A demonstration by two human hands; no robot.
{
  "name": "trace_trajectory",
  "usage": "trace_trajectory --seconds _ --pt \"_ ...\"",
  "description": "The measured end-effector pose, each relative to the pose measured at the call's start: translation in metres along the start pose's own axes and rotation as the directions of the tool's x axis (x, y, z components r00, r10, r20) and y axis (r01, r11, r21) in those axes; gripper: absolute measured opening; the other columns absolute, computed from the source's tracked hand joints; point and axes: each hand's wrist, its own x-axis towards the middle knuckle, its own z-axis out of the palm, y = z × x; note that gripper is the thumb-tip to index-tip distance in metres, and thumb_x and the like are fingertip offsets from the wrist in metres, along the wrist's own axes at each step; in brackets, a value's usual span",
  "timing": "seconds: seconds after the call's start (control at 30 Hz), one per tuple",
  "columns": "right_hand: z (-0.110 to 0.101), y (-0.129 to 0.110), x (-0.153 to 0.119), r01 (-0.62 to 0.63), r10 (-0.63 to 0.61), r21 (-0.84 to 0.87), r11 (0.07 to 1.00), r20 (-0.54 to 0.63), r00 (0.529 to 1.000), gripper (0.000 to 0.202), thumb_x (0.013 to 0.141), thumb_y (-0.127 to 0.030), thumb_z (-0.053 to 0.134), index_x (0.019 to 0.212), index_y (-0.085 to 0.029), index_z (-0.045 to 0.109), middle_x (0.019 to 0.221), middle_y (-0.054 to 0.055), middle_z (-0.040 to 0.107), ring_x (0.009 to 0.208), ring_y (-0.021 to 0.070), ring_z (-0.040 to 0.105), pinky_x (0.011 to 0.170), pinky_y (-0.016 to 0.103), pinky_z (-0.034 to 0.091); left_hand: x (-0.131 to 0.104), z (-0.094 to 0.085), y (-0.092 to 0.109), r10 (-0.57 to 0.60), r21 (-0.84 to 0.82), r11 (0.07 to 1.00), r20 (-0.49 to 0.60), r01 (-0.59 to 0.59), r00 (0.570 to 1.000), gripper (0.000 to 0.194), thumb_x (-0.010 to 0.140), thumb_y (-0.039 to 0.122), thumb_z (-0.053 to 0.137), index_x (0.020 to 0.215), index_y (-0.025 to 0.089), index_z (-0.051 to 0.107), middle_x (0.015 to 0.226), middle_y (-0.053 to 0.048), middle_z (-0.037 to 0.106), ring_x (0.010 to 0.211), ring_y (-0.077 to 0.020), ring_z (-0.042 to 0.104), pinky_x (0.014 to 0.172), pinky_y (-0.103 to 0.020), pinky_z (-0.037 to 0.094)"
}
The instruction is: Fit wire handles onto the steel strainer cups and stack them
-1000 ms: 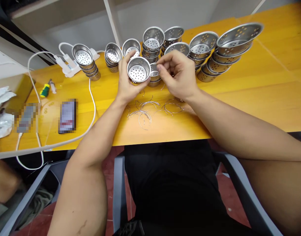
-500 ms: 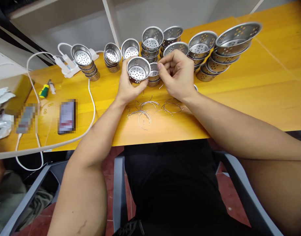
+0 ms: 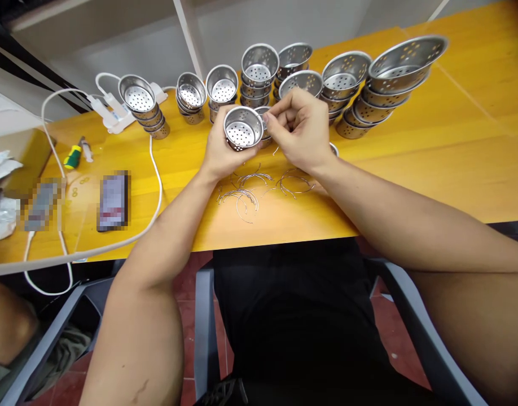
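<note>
My left hand (image 3: 223, 149) is wrapped round a small perforated metal cup (image 3: 242, 128), tilted with its open mouth toward me. Just right of the rim, my right hand (image 3: 300, 127) has thumb and index finger pinched together on a thin wire (image 3: 276, 150), of which only a little shows under the hand. The fingertips are very near the cup's rim; whether they touch it I cannot tell. On the table below both hands lie several curved wires (image 3: 254, 179). Behind the held cup, another perforated cup (image 3: 265, 137) is partly hidden.
Stacks of perforated cups (image 3: 259, 65) line the back, with a tall leaning stack (image 3: 375, 101) at right. At left are a power strip (image 3: 115, 119), a green-yellow screwdriver (image 3: 73, 157), a phone (image 3: 113, 200) and a white cable (image 3: 157, 186). A person's bare limb shows at lower left.
My left hand has brought the cup slightly right and down, closer to my right fingertips. The pinch of my right hand stays closed. At lower left, more of another person's limb has come into view.
</note>
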Motion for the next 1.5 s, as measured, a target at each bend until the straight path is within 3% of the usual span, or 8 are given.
trace_trajectory --seconds 0.17,0.3,0.47,0.67,0.93,1.07,1.2,1.5 --pt "0.000 -0.005 -0.001 -0.009 0.009 -0.029 1.000 0.005 1.000 0.046 0.097 -0.071 0.100 0.088 -0.038 0.068 0.071 -0.002 0.060 0.064 0.0230 0.047 0.064 0.042 0.039 -0.003 0.012 0.005 0.026 -0.029 0.999 0.072 -0.024 0.997 0.113 0.086 0.100 0.096 0.167 0.036 0.050 0.152 -0.009 0.071 0.143 -0.0366 0.081 0.131 -0.060 0.067" --pt "0.001 -0.002 0.001 -0.016 0.016 -0.067 0.998 -0.006 1.000 0.052 0.100 -0.076 0.096 0.089 -0.035 0.068 0.070 0.000 0.062 0.064 0.0214 0.050 0.063 0.043 0.045 -0.004 0.015 0.012 0.048 -0.047 0.998 0.098 -0.044 0.994 0.125 0.079 0.105 0.096 0.172 0.038 0.045 0.156 -0.010 0.068 0.147 -0.0384 0.079 0.133 -0.060 0.065" --pt "0.004 0.005 0.002 -0.016 0.015 -0.024 1.000 -0.041 0.999 0.049 0.092 -0.078 0.099 0.086 -0.039 0.069 0.069 -0.002 0.065 0.062 0.0253 0.052 0.061 0.046 0.049 -0.002 0.015 0.020 0.030 -0.060 0.998 0.111 -0.024 0.993 0.132 0.069 0.108 0.100 0.169 0.039 0.047 0.156 -0.011 0.068 0.148 -0.0405 0.078 0.133 -0.061 0.064" --pt "0.001 -0.007 0.000 -0.016 0.017 0.005 1.000 -0.031 0.999 0.049 0.094 -0.081 0.099 0.093 -0.039 0.074 0.070 -0.002 0.061 0.065 0.0246 0.051 0.063 0.046 0.052 0.001 0.010 0.034 -0.034 -0.082 0.996 0.126 0.045 0.991 0.118 0.080 0.111 0.089 0.164 0.035 0.052 0.154 -0.011 0.073 0.141 -0.0366 0.081 0.129 -0.059 0.065" --pt "-0.012 -0.015 0.004 -0.055 0.031 0.108 0.993 0.215 0.976 0.057 0.082 -0.076 0.114 0.102 -0.034 0.081 0.102 0.005 0.078 0.080 0.0250 0.067 0.071 0.044 0.060 -0.001 0.002 0.024 -0.093 -0.197 0.973 0.129 0.117 0.987 0.100 0.091 0.108 0.080 0.159 0.038 0.057 0.147 -0.009 0.080 0.129 -0.0301 0.084 0.113 -0.052 0.071" --pt "-0.007 -0.009 0.004 -0.077 0.057 0.098 0.992 0.187 0.981 0.063 0.076 -0.080 0.116 0.098 -0.036 0.078 0.094 0.002 0.078 0.080 0.0263 0.066 0.067 0.045 0.061 0.000 0.007 0.022 -0.061 -0.149 0.986 0.127 0.079 0.990 0.106 0.088 0.104 0.088 0.163 0.038 0.053 0.156 -0.010 0.075 0.140 -0.0335 0.082 0.125 -0.057 0.068" --pt "-0.003 -0.007 0.005 -0.049 0.035 0.099 0.994 0.140 0.989 0.066 0.074 -0.090 0.111 0.091 -0.036 0.076 0.090 0.002 0.078 0.074 0.0255 0.061 0.065 0.046 0.057 -0.001 0.011 0.016 -0.023 -0.113 0.993 0.115 0.036 0.993 0.101 0.098 0.101 0.081 0.168 0.036 0.050 0.159 -0.012 0.070 0.149 -0.0355 0.078 0.134 -0.058 0.064" --pt "-0.005 -0.010 0.004 -0.066 0.056 0.060 0.996 0.160 0.985 0.065 0.075 -0.088 0.112 0.086 -0.036 0.075 0.085 0.001 0.077 0.070 0.0237 0.055 0.061 0.044 0.054 -0.004 0.012 0.010 -0.025 -0.067 0.997 0.129 0.034 0.991 0.095 0.102 0.086 0.087 0.171 0.035 0.048 0.156 -0.012 0.069 0.146 -0.0363 0.079 0.134 -0.059 0.064"
